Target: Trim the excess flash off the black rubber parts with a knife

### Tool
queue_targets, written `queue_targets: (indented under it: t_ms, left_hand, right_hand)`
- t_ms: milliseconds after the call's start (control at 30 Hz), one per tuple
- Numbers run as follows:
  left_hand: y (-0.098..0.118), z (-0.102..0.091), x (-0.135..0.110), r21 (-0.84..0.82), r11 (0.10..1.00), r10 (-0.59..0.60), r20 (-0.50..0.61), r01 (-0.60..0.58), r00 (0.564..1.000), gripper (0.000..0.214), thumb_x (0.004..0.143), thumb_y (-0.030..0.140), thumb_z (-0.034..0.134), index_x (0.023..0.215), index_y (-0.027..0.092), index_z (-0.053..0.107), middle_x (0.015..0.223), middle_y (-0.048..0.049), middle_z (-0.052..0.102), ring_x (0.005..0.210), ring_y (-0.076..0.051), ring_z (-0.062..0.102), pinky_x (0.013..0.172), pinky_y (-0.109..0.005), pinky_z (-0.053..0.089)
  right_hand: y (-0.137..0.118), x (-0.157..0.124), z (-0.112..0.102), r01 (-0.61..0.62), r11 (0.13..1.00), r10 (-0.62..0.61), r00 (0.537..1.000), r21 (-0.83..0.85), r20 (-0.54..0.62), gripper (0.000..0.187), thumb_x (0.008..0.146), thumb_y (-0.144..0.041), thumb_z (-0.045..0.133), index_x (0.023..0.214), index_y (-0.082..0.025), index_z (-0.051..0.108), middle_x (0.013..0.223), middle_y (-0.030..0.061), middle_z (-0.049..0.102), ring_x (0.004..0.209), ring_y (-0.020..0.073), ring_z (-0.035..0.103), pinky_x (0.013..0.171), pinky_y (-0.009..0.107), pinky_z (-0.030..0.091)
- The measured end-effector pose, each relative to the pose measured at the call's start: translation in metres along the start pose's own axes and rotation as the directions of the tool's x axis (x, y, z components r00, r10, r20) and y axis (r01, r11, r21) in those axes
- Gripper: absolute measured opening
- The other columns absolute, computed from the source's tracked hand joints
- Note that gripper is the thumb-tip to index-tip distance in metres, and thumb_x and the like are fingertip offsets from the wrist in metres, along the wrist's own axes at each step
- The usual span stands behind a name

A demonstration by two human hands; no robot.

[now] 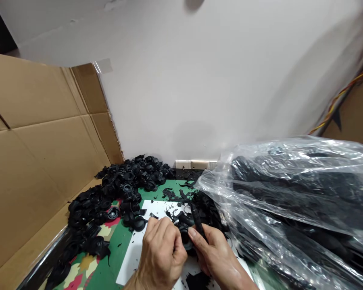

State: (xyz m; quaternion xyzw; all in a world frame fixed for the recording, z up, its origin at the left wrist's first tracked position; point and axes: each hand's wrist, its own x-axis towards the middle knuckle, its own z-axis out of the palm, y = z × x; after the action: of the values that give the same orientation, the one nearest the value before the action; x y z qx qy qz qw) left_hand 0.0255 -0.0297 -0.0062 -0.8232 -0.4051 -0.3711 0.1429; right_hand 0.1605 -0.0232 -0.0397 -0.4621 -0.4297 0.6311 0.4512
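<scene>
My left hand point(161, 249) is closed in a fist over the white sheet point(133, 251). What its fingers hold, if anything, is hidden from this side. Just to the right, my right hand point(213, 251) is closed on a black rubber part point(186, 235), the thumb pressed against its edge. A dark, narrow length of the same black colour point(197, 219) sticks up beside that thumb; I cannot tell whether it belongs to the part. The two hands almost touch at the part. Black scraps point(196, 280) lie on the sheet below and around them.
Many ribbed black rubber pieces point(125, 187) are heaped at the left on a green and camouflage-patterned surface point(119, 245). A cardboard panel point(48, 141) stands on the left. At the right lies a clear plastic bag point(290, 193) of black parts. Behind rises a white wall point(184, 80).
</scene>
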Motion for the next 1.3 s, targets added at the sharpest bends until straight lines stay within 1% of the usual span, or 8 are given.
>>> queue_targets:
  t_ms: [100,167,400,667,800,933,1167,1300]
  left_hand:
    - [-0.004,-0.005,-0.001,-0.095,0.986,-0.133,0.072,0.14,0.988,0.023,0.079,0.003,0.043,0.064,0.02,0.045,0.059,0.0003,0.048,0.058,-0.015,0.044,0.055,-0.027,0.034]
    - [-0.006,-0.009,-0.001,-0.111,0.982,-0.143,0.112,0.155,0.983,0.022,0.082,0.005,0.045,0.066,0.02,0.046,0.061,0.0006,0.05,0.059,-0.015,0.045,0.056,-0.027,0.035]
    - [-0.005,-0.021,0.003,-0.122,0.992,0.001,0.109,0.013,0.994,0.018,0.083,0.004,0.047,0.078,0.018,0.057,0.066,-0.0001,0.057,0.062,-0.014,0.05,0.061,-0.03,0.033]
    - [-0.004,-0.03,0.013,0.009,0.998,0.053,0.309,-0.059,0.95,0.022,0.085,0.007,0.044,0.073,0.018,0.059,0.065,-0.0023,0.058,0.059,-0.018,0.05,0.058,-0.033,0.031]
    - [-0.002,-0.029,0.013,0.042,0.996,0.069,0.29,-0.084,0.955,0.024,0.085,0.006,0.043,0.07,0.018,0.058,0.064,-0.0018,0.058,0.057,-0.018,0.049,0.057,-0.032,0.032]
    - [-0.001,-0.028,0.014,0.08,0.981,0.149,0.287,-0.179,0.946,0.028,0.085,0.004,0.04,0.065,0.017,0.055,0.061,-0.0013,0.054,0.055,-0.017,0.046,0.056,-0.031,0.03]
    - [-0.003,-0.022,0.013,0.098,0.931,0.303,0.326,-0.351,0.895,0.027,0.079,0.0,0.041,0.063,0.017,0.053,0.06,-0.0028,0.054,0.055,-0.017,0.043,0.056,-0.033,0.028]
    - [0.0,-0.01,0.01,0.096,0.942,0.297,0.208,-0.321,0.932,0.027,0.075,-0.001,0.042,0.057,0.017,0.051,0.054,-0.0032,0.05,0.053,-0.017,0.041,0.053,-0.032,0.027]
  right_hand:
    - [-0.004,-0.001,-0.001,-0.038,0.999,0.037,0.999,0.036,0.027,0.053,0.061,-0.071,0.062,0.067,-0.019,0.052,0.04,-0.0115,0.028,0.037,0.0062,0.022,0.039,0.022,0.023]
    - [-0.006,-0.004,0.001,-0.037,0.996,0.034,0.999,0.08,0.042,0.05,0.064,-0.068,0.061,0.066,-0.02,0.049,0.041,-0.0128,0.026,0.037,0.0052,0.018,0.038,0.021,0.021]
    - [-0.009,-0.007,0.003,-0.009,0.997,0.004,0.998,0.08,0.059,0.049,0.068,-0.067,0.06,0.064,-0.02,0.046,0.04,-0.012,0.029,0.036,0.0054,0.022,0.038,0.021,0.019]
    - [-0.006,-0.004,0.003,0.007,0.997,-0.016,0.993,0.075,0.115,0.05,0.067,-0.068,0.06,0.069,-0.019,0.05,0.04,-0.0124,0.028,0.037,0.0056,0.02,0.039,0.022,0.021]
    - [-0.011,-0.009,0.004,0.02,0.992,-0.04,0.987,0.125,0.157,0.046,0.07,-0.063,0.062,0.066,-0.02,0.045,0.043,-0.012,0.027,0.039,0.0056,0.021,0.039,0.021,0.023]
    - [-0.01,-0.009,0.005,0.028,0.991,-0.05,0.984,0.13,0.17,0.048,0.068,-0.064,0.061,0.063,-0.021,0.042,0.042,-0.0122,0.027,0.037,0.0051,0.02,0.037,0.021,0.021]
    - [0.003,-0.003,0.006,0.011,1.0,-0.012,0.997,0.022,0.077,0.053,0.062,-0.07,0.063,0.067,-0.018,0.053,0.042,-0.0093,0.033,0.04,0.0084,0.031,0.04,0.022,0.027]
    - [0.009,-0.002,0.005,0.045,0.999,-0.045,0.999,0.005,0.016,0.053,0.064,-0.069,0.062,0.072,-0.017,0.058,0.041,-0.0088,0.035,0.04,0.0095,0.034,0.043,0.023,0.029]
